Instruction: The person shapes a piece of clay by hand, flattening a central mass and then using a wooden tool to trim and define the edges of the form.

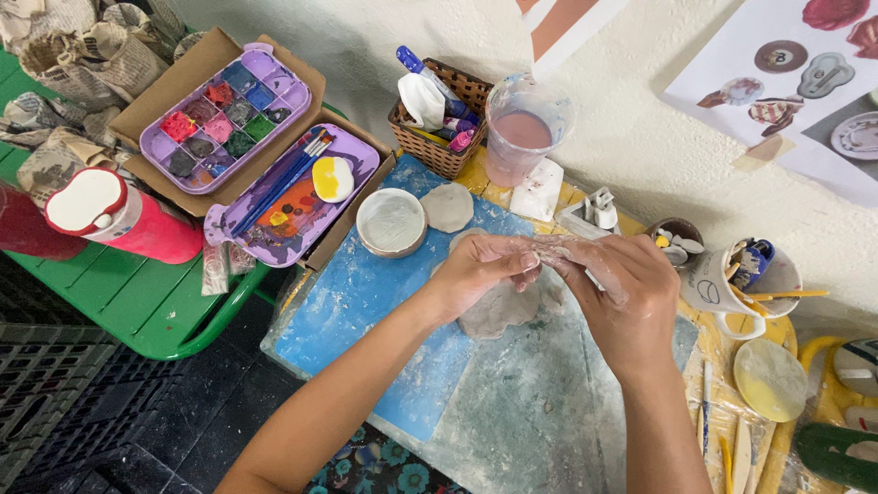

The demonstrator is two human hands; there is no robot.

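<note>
Shaping step: left hand [480, 274] and right hand [626, 293] together pinch a small clay piece [549, 249] above the flat clay slab [498, 311], mid-board. Next move likely requires even, light pressure.

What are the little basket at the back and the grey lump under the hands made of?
The basket looks like woven wicker, brown and matte, with visible crossing strands. The flattened lump looks like soft grey clay: dull, uneven edges, with pale residue smeared on both hands.

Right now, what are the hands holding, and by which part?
Both the left hand and the right hand pinch a small piece of grey clay between their fingertips, one at each end, above a flat clay slab.
</note>
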